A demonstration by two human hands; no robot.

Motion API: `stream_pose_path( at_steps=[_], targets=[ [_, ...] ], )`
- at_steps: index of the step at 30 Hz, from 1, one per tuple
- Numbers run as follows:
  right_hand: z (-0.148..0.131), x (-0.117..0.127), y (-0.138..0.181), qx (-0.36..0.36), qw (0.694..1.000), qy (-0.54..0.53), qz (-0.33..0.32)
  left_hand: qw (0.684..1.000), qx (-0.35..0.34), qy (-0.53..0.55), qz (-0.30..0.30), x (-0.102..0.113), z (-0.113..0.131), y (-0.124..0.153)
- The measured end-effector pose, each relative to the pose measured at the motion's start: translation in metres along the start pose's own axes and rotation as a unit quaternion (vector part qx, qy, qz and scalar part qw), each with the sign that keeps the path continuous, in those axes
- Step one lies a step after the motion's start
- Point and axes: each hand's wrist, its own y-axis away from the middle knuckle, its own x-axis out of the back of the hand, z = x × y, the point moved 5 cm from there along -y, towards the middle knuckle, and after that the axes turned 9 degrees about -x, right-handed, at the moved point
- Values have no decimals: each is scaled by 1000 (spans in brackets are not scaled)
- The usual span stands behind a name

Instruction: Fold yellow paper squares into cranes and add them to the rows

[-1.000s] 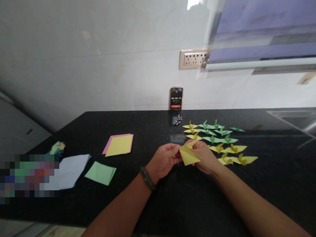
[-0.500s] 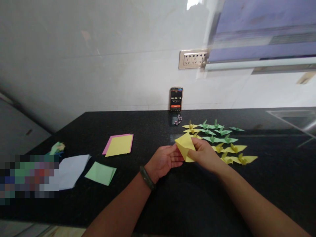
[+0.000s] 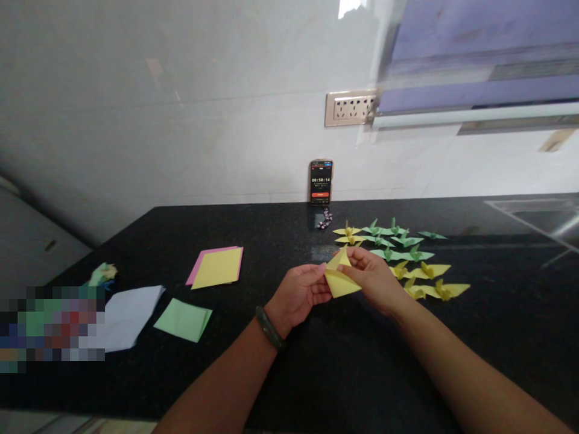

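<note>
One folded yellow paper (image 3: 341, 286) between fingers (image 3: 321, 289); left hand (image 3: 297, 294) pinching left edge; right hand (image 3: 374, 281) gripping right side

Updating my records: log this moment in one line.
left hand: holds yellow sheet; right hand: holds same sheet; sheet: partly folded; paper cranes: on countertop
</note>
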Motion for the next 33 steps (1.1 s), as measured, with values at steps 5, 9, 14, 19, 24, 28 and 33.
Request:
stream_pose_path(
  at_steps=[5, 9, 14, 19, 24, 28, 33],
  targets=[
    [4, 3, -1, -7, 1000, -11, 11, 1000, -7, -6, -8, 0, 0, 0],
    [5, 4, -2, -3, 999, 6, 35, 999, -25, -16, -24, -2, -1, 0],
    [0, 8, -1, 52, 995, 60, 59, 999, -7, -21, -39, -2, -4, 1],
    [-15, 6, 7, 236, 946, 211, 76, 1000, 5, 12, -23, -2, -4, 0],
    [-21, -1, 15, 334, 892, 301, 58, 999, -5, 48, -2, -2, -3, -1],
    [-22, -5, 17, 337, 878, 335, 54, 996, -29, 80, 6, 1, -3, -4],
    [-23, -9, 20, 346, 868, 355, 29, 996, -24, 87, -2, 0, -3, -4]
  ],
)
